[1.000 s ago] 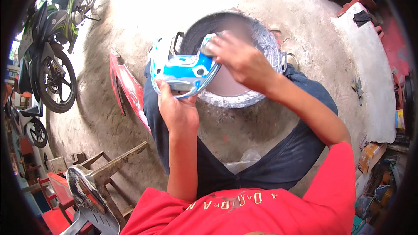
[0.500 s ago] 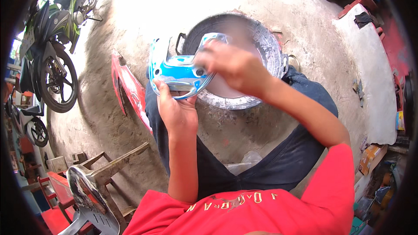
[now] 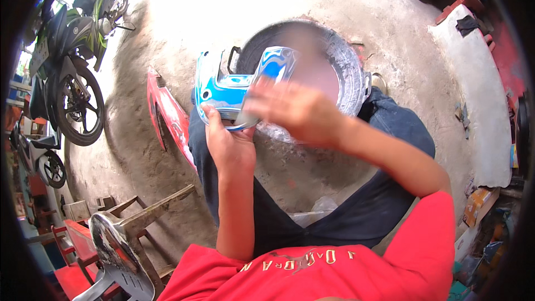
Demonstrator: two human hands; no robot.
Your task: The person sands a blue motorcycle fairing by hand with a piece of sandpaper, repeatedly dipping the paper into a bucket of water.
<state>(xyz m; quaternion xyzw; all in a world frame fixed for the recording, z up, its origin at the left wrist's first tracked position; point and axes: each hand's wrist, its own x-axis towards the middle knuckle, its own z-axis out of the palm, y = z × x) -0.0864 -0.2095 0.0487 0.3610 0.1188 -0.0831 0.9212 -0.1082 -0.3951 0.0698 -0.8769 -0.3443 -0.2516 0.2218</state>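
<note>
My left hand (image 3: pixel 231 142) grips the lower edge of a U-shaped motorcycle body panel (image 3: pixel 223 90), thumb on top and fingers underneath. Its blue surface is worn through in white and grey patches, with a dark round hole at the left. Over the panel's right side lies my right hand (image 3: pixel 298 108), smeared by motion, its fingers pressed down together. A thin grey piece like sandpaper (image 3: pixel 245 116) shows under the fingertips, partly hidden. Just beyond the panel stands a wide, grey-crusted basin (image 3: pixel 348 61) of cloudy liquid, between my knees.
A red and white body panel (image 3: pixel 170 117) lies on the concrete floor to the left. Motorcycles (image 3: pixel 72 72) stand farther left. A worn wooden frame (image 3: pixel 161 209) and a grey chair (image 3: pixel 125 270) are at the lower left. A pale slab (image 3: pixel 473 100) runs along the right.
My right hand has moved down and toward me across the panel, now covering its right-hand hole and baring the upper right arm of the U. My left hand keeps its grip.
</note>
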